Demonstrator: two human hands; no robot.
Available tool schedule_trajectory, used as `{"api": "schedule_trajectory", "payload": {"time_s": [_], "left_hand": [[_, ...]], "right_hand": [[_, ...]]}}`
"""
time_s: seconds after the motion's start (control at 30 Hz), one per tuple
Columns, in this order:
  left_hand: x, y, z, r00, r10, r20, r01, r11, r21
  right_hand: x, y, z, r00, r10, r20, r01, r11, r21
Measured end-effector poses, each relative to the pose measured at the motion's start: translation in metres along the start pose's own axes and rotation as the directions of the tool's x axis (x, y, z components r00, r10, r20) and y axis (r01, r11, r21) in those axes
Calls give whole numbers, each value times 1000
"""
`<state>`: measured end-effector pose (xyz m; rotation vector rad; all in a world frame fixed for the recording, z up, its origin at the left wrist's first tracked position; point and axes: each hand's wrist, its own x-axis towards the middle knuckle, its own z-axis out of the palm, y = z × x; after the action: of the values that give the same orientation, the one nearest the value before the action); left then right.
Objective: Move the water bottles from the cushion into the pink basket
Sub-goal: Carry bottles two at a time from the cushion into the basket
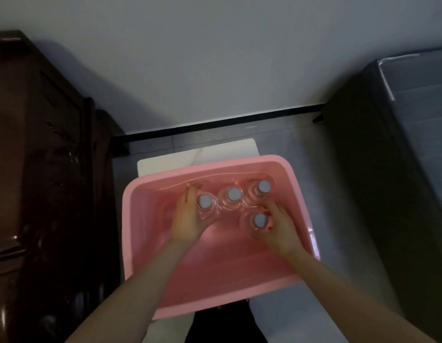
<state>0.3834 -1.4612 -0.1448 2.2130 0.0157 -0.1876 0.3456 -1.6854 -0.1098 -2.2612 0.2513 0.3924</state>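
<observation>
Forearms reach from the bottom edge into a pink basket (140,219) on the floor, where four clear bottles stand upright, caps to the camera. At left, the left hand (190,216) wraps the left bottle (205,201), fingers curled round its far side. Two more bottles (234,194) (264,186) stand untouched in the back row, close together. At right, the right hand (279,226) grips the near bottle (260,220) from its right side. Each bottle's long axis runs vertical, so each hand need only let go and lift straight up. No cushion is clearly in view; a white slab (197,154) shows behind the basket. No bottle is visible outside the basket.
</observation>
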Motion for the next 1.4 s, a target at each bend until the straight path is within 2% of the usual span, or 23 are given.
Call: {"api": "schedule_trajectory", "payload": {"time_s": [0.1,0.2,0.4,0.53,0.77,0.9,0.97,1.07,1.13,1.27,1.4], "left_hand": [[0,12,-17,970,195,145,-221,955,198],[5,19,-24,921,235,310,-340,875,345],[13,31,-30,918,223,328,-346,854,388],[13,37,-29,918,210,335,-339,855,392],[14,39,-28,934,186,306,-298,878,374],[18,43,-28,931,114,346,-268,858,438],[19,50,-32,930,103,352,-271,841,469],[22,66,-46,941,142,308,-277,847,454],[21,80,-60,948,180,263,-284,855,435],[8,109,-98,958,258,129,-288,853,435],[-26,127,-141,971,229,-73,-187,910,370]], "right_hand": [[-12,-1,-13,980,-162,115,180,970,-163],[-5,-5,-17,959,-229,169,279,877,-392],[12,-17,-28,912,-251,324,392,767,-508],[14,-23,-32,928,-220,299,360,731,-580],[8,-29,-35,948,-229,222,317,754,-575],[9,-37,-41,944,-165,285,317,686,-655],[10,-47,-49,940,-218,261,339,662,-668],[10,-67,-65,922,-375,102,344,667,-661],[8,-82,-77,906,-423,34,349,697,-626],[0,-110,-97,897,-442,23,368,716,-593],[-16,-135,-105,882,-472,-4,405,761,-507]]}}
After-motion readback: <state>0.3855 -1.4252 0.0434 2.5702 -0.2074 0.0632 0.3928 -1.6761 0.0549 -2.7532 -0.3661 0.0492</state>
